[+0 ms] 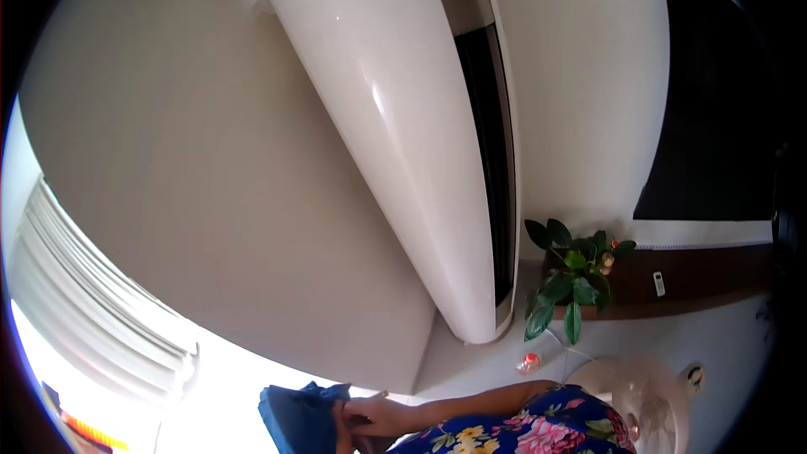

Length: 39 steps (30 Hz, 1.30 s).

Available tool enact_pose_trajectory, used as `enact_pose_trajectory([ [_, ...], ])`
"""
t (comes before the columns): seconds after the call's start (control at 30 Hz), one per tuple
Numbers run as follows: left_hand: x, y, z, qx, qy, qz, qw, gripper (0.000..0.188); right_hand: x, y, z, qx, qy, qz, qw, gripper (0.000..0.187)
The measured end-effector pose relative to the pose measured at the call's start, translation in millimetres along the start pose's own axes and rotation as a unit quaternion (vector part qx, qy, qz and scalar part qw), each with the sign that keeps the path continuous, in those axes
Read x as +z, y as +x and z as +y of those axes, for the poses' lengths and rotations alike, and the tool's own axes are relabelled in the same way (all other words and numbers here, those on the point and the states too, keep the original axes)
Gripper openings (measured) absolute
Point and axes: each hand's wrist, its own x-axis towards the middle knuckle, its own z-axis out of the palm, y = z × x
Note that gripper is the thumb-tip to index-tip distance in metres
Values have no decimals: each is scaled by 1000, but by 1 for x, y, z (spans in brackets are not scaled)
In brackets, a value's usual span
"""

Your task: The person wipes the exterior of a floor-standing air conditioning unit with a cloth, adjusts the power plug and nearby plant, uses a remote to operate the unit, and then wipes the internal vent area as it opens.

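A crumpled dark blue cloth (296,419) shows at the lower edge, left of the middle, against the bright window light. My right hand (376,416) comes in from the right along a bare forearm, its fingers bent in at the cloth's right side. Pressed close beside it is a part of my left hand (342,430), which touches the cloth's edge; the rest is cut off by the picture's lower edge. Fingertips of both hands overlap, so what lies between them is partly hidden. A blue floral garment (513,433) covers my upper arm and body.
A tall white floor-standing air conditioner (395,134) rises in front of me. To the right, a leafy plant (576,273) and a white remote (659,284) are on a brown cabinet (706,277), below a black screen (714,109). A red-capped bottle (529,363) and a fan (651,408) stand nearby.
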Motion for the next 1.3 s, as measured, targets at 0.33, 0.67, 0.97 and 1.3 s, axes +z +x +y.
enact_pose_trajectory([
  [0.33,-125,-40,-26,5,52,66,996,28,87,27,14,24,-74,69,995,30],
  [0.67,-145,-61,7,54,83,53,994,30,153,5,6,139,-26,25,990,35],
  [0.97,-98,-77,41,67,74,61,993,24,145,-15,25,68,-92,68,991,33],
  [1.3,-21,-67,23,162,119,-173,964,33,83,-95,-6,92,-47,287,952,25],
])
